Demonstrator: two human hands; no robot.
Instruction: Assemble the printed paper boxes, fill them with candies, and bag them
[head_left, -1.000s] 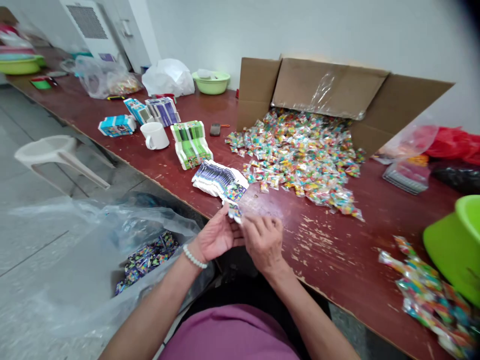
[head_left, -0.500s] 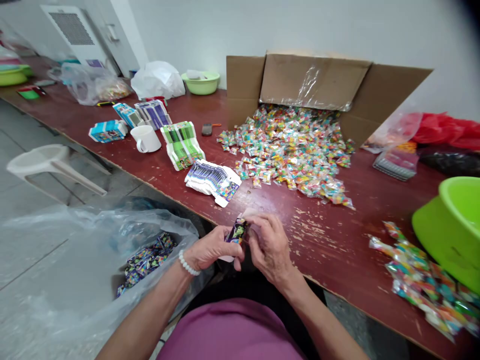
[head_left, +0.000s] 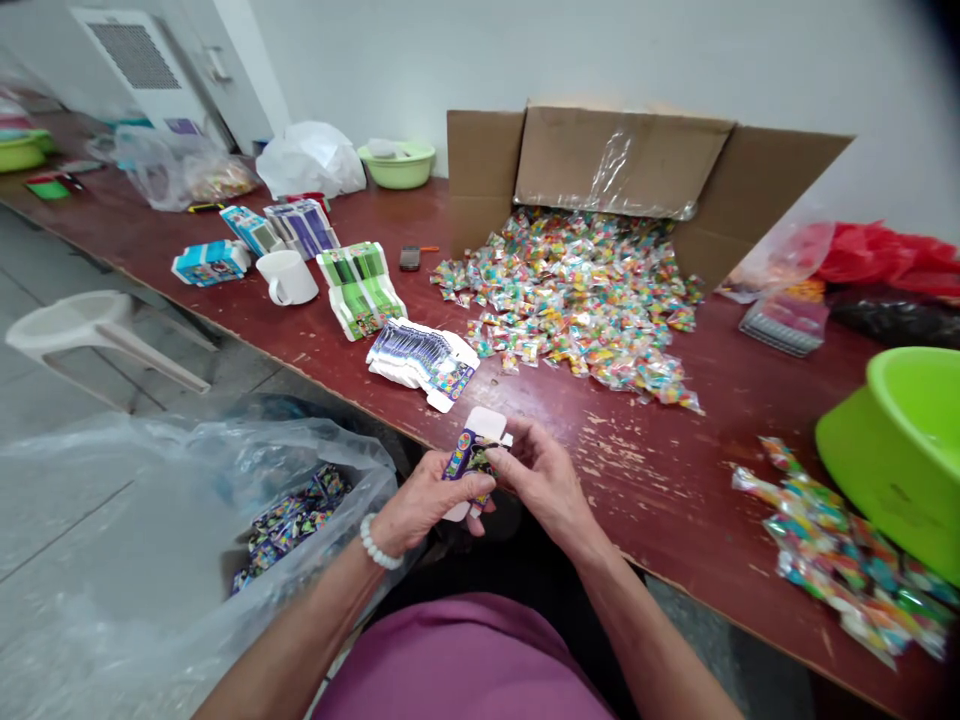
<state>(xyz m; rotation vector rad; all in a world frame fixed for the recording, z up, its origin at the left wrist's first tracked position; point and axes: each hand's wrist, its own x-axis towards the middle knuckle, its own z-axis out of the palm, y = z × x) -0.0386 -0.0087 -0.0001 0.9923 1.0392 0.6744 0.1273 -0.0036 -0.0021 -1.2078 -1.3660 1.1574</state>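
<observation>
Close to the table's front edge, my left hand point(head_left: 431, 500) is closed on a small purple printed cardboard box point(head_left: 472, 455), its thumb across the front. White flaps stick out at the box's top and bottom. My right hand point(head_left: 544, 470) grips the box's right side, thumb on the printed face; its other fingers are partly hidden behind. Just beyond lies a fanned stack of flat purple cartons point(head_left: 424, 358), with a fanned green stack point(head_left: 361, 290) to its left. Small wrapped candies point(head_left: 577, 300) spill in a heap from an open cardboard box point(head_left: 622, 160) ahead.
A white mug point(head_left: 289, 278) and blue cartons point(head_left: 212, 263) stand on the left. At the right, a green basin point(head_left: 877, 440) sits beside candy packets point(head_left: 832, 550). Below the left table edge hangs a clear bag point(head_left: 172, 510) containing dark packets. A white stool point(head_left: 97, 325) is at far left.
The small box has turned so more of its printed front and its white top flap show. My right thumb has shifted onto its face.
</observation>
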